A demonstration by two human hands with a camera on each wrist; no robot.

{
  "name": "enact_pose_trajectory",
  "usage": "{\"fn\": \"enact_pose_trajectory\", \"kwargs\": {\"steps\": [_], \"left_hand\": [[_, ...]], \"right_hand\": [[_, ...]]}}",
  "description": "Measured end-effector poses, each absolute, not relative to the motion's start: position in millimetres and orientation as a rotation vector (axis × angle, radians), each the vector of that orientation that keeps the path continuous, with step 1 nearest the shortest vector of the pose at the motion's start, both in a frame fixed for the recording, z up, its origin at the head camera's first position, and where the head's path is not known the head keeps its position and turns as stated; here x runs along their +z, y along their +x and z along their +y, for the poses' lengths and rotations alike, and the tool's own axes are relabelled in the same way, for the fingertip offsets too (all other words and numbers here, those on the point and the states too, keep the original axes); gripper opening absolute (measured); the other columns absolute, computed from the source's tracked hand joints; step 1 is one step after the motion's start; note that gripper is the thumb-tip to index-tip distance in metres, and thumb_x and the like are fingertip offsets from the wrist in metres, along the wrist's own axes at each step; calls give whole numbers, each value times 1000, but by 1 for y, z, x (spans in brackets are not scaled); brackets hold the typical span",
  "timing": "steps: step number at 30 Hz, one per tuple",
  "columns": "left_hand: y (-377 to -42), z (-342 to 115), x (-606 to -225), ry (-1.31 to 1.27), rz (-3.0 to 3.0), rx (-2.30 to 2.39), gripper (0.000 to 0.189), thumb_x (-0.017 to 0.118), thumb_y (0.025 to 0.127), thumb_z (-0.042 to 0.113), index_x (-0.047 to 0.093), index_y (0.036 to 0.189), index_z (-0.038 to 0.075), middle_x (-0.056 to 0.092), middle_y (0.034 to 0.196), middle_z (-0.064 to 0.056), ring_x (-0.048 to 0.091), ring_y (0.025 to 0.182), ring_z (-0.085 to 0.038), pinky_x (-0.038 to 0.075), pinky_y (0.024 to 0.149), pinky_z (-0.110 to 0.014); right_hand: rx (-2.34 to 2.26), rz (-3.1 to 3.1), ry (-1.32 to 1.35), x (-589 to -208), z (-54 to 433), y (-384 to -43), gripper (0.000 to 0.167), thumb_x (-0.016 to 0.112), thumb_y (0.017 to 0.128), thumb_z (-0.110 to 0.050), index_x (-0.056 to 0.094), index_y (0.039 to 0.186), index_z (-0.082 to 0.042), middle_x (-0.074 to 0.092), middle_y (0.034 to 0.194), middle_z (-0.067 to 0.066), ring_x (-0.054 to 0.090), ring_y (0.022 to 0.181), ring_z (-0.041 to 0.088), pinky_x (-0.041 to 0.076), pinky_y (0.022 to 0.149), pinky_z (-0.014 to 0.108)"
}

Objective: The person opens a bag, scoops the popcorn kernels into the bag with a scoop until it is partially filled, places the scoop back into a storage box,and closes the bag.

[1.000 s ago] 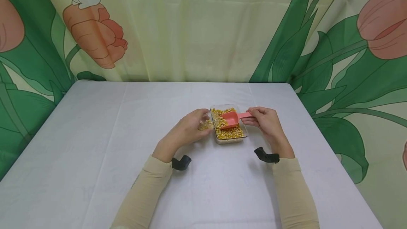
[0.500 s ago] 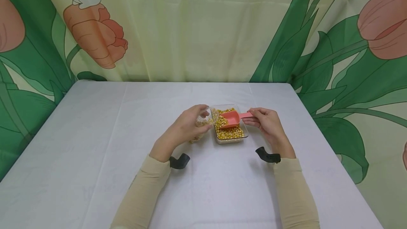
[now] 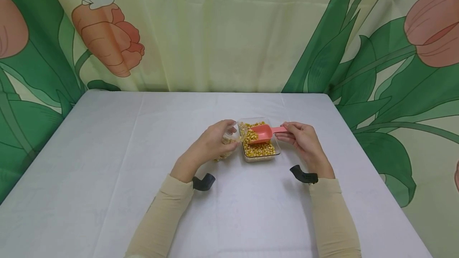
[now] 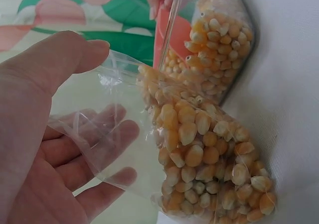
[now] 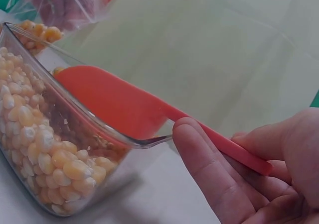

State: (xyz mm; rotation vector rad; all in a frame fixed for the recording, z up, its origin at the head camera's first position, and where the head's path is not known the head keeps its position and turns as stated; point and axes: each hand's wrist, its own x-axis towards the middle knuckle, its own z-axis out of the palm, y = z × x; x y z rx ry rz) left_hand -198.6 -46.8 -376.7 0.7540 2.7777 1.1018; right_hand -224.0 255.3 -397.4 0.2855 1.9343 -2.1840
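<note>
My left hand (image 3: pixel 208 143) holds a clear plastic bag (image 4: pixel 199 154) by its mouth, thumb on one side and fingers spread along the other. Corn kernels fill the lower part of the bag, which hangs just left of a glass container (image 3: pixel 261 159). More corn kernels (image 3: pixel 259 151) lie inside that container. With its thumb and fingers, my right hand (image 3: pixel 305 141) pinches the handle of a coral-pink scoop (image 5: pixel 112 99). The scoop's bowl rests low among the kernels, its front edge pointing left toward the bag, and kernels lie at its front.
A white cloth covers the table (image 3: pixel 89 194) on all sides of the container. Behind the table hangs a curtain (image 3: pixel 229 31) printed with tulips, a rabbit and a carrot. Each wrist carries a black strap-on piece.
The left hand has shifted slightly left, and the bag's filled end now shows below it. The scoop and right hand have drifted a little to the right.
</note>
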Motion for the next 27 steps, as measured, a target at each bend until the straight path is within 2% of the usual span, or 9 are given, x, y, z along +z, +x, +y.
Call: {"fn": "enact_pose_trajectory", "kwargs": {"steps": [16,27], "left_hand": [[-201,-43,-382,758,2765,1067,67,73,89,26,43,143,-1,67,123,-9,61,117,-25,50,102,-41],[-200,-39,-384,722,2742,1058,67,73,90,27,43,144,-1,66,123,-9,60,118,-25,49,102,-41]], "right_hand": [[-2214,1905,345,-393,262,-221,60,62,98,-28,42,144,5,73,101,1,75,89,14,57,86,27],[-2339,1849,278,-385,266,-217,32,62,98,-22,57,122,-2,75,97,2,76,86,16,58,82,28]]}}
